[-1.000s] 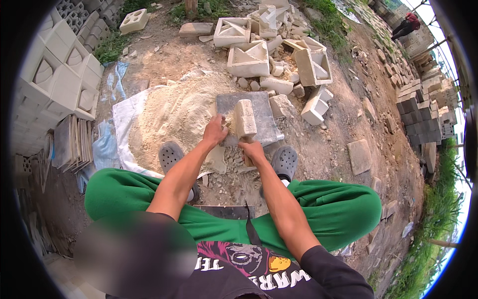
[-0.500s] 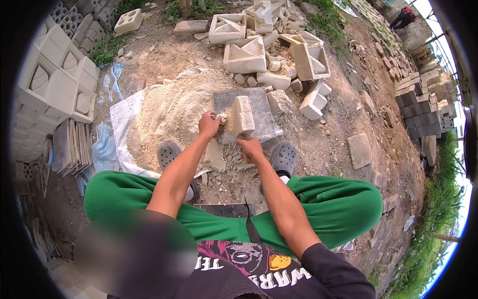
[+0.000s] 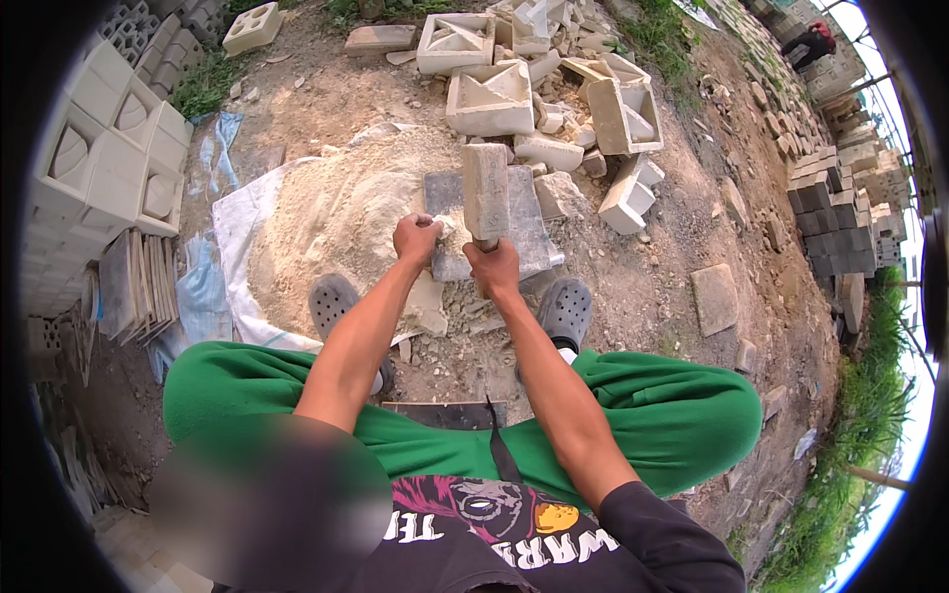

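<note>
In my right hand [image 3: 493, 267] is the handle of a mallet [image 3: 486, 193], whose long, dusty, pale head is raised above a flat grey slab [image 3: 530, 219]. My left hand [image 3: 416, 238] is closed in a pinch at the slab's left edge, on a small pale chunk [image 3: 447, 233] of broken block. Pale crumbs lie on the slab around it. A heap of crushed, sandy rubble [image 3: 331, 208] spreads left of the slab, on a white sheet [image 3: 228, 219].
Broken decorative blocks [image 3: 489, 99] pile up beyond the slab. Whole pale blocks [image 3: 119, 128] are stacked at the left, by thin boards [image 3: 133, 287]. Grey bricks [image 3: 830, 212] stand at the right. A flat stone [image 3: 714, 299] lies right of my feet. Far right, a person [image 3: 813, 44] bends over.
My right hand has lifted the mallet, so its head now looks larger and stands higher over the slab. My left hand has stayed nearly in place with the chunk.
</note>
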`<control>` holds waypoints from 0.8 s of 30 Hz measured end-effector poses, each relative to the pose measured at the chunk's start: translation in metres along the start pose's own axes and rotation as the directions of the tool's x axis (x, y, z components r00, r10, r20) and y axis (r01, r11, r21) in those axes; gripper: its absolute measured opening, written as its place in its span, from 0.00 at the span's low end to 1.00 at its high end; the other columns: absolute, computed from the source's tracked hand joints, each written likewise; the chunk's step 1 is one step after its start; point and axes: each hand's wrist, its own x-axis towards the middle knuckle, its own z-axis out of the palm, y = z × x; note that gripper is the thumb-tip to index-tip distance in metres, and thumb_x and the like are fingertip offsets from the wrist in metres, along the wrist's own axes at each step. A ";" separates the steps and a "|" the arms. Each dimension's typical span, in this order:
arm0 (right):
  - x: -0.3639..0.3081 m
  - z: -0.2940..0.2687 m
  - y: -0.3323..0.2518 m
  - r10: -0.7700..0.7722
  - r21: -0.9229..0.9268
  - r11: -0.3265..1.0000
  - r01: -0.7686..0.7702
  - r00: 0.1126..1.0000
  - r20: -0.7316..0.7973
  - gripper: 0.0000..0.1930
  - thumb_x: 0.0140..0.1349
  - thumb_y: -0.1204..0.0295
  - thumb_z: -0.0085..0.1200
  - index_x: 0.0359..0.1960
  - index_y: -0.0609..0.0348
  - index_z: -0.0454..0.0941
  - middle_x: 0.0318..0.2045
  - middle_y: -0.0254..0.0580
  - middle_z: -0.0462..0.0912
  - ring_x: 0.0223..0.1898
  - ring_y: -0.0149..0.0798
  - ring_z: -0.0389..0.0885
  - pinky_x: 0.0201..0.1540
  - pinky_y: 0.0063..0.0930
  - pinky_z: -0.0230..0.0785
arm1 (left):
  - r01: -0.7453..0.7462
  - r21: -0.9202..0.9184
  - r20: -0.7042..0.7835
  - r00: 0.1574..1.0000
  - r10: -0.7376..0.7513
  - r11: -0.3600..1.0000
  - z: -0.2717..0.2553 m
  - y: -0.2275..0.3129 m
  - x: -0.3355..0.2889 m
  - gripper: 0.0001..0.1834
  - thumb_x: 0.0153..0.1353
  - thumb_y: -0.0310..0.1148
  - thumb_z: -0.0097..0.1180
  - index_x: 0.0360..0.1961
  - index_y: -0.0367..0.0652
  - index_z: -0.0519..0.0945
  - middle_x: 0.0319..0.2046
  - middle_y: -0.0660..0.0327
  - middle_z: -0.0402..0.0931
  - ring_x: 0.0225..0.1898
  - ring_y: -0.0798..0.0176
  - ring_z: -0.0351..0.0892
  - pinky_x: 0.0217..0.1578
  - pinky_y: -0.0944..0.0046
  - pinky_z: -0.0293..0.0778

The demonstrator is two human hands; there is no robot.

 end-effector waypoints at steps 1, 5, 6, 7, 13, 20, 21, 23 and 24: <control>-0.007 0.005 0.010 -0.010 -0.064 0.998 0.012 1.000 0.018 0.18 0.51 0.62 0.65 0.33 0.67 0.81 0.22 0.44 0.84 0.20 0.36 0.84 0.26 0.32 0.76 | 0.003 -0.011 0.011 1.000 -0.003 1.000 -0.001 -0.001 0.000 0.21 0.50 0.40 0.72 0.42 0.36 0.87 0.38 0.53 0.88 0.39 0.56 0.88 0.45 0.60 0.79; -0.016 0.009 0.038 0.222 -0.135 0.969 -0.206 0.968 0.113 0.19 0.50 0.60 0.65 0.35 0.66 0.83 0.24 0.46 0.86 0.20 0.38 0.84 0.26 0.33 0.77 | -0.031 0.007 -0.028 0.999 0.031 0.999 0.001 0.000 -0.002 0.20 0.51 0.40 0.72 0.42 0.38 0.88 0.38 0.54 0.88 0.39 0.56 0.88 0.45 0.60 0.79; -0.010 0.007 0.045 0.197 -0.138 0.974 -0.182 0.975 0.106 0.18 0.50 0.61 0.65 0.34 0.65 0.83 0.22 0.44 0.85 0.20 0.38 0.84 0.26 0.34 0.76 | -0.040 0.015 -0.037 0.998 0.041 0.999 0.002 0.001 -0.001 0.20 0.51 0.41 0.71 0.42 0.39 0.88 0.38 0.54 0.88 0.39 0.56 0.88 0.45 0.59 0.79; -0.008 0.005 0.043 0.201 -0.142 0.972 -0.185 0.974 0.109 0.18 0.50 0.61 0.65 0.34 0.65 0.83 0.22 0.44 0.85 0.20 0.38 0.84 0.26 0.34 0.76 | -0.040 0.021 -0.050 0.998 0.041 0.999 0.003 -0.001 -0.002 0.19 0.52 0.41 0.71 0.42 0.40 0.88 0.38 0.54 0.88 0.39 0.55 0.88 0.45 0.59 0.79; 0.004 0.002 0.000 -0.020 0.011 1.000 0.021 0.995 -0.099 0.16 0.51 0.62 0.64 0.29 0.66 0.82 0.18 0.43 0.83 0.18 0.36 0.83 0.24 0.32 0.74 | -0.108 0.040 -0.058 0.992 0.110 0.993 0.005 -0.013 0.001 0.19 0.54 0.41 0.69 0.43 0.39 0.88 0.38 0.52 0.88 0.41 0.55 0.88 0.45 0.58 0.79; -0.023 0.020 0.028 0.020 -0.225 0.974 -0.025 1.000 -0.023 0.17 0.53 0.61 0.64 0.30 0.66 0.84 0.20 0.47 0.85 0.21 0.42 0.85 0.29 0.37 0.76 | -0.080 -0.032 -0.082 0.994 0.077 0.996 0.006 -0.008 -0.008 0.19 0.55 0.41 0.69 0.43 0.39 0.88 0.38 0.52 0.88 0.40 0.55 0.88 0.45 0.59 0.79; -0.023 0.022 0.035 0.108 -0.336 0.937 -0.101 0.994 0.001 0.17 0.52 0.60 0.64 0.32 0.66 0.84 0.22 0.49 0.85 0.22 0.44 0.85 0.30 0.38 0.77 | -0.073 -0.006 -0.072 0.995 0.072 0.997 0.006 -0.006 -0.007 0.19 0.55 0.41 0.70 0.42 0.39 0.88 0.38 0.52 0.88 0.40 0.56 0.88 0.45 0.59 0.79; -0.017 0.019 0.035 0.180 -0.224 0.961 -0.163 0.982 0.058 0.17 0.52 0.60 0.65 0.33 0.64 0.84 0.23 0.49 0.86 0.22 0.44 0.86 0.30 0.38 0.77 | -0.065 0.023 -0.068 0.995 0.067 0.998 0.002 -0.007 -0.005 0.19 0.55 0.41 0.70 0.42 0.39 0.88 0.37 0.52 0.88 0.40 0.56 0.88 0.45 0.59 0.79; -0.012 0.018 0.034 0.161 -0.180 0.973 -0.146 0.984 0.070 0.17 0.52 0.60 0.65 0.33 0.64 0.84 0.23 0.48 0.86 0.21 0.42 0.86 0.29 0.37 0.77 | -0.058 0.024 -0.067 0.996 0.059 0.998 0.001 -0.007 -0.004 0.19 0.54 0.41 0.70 0.42 0.39 0.88 0.37 0.53 0.88 0.40 0.56 0.88 0.44 0.59 0.79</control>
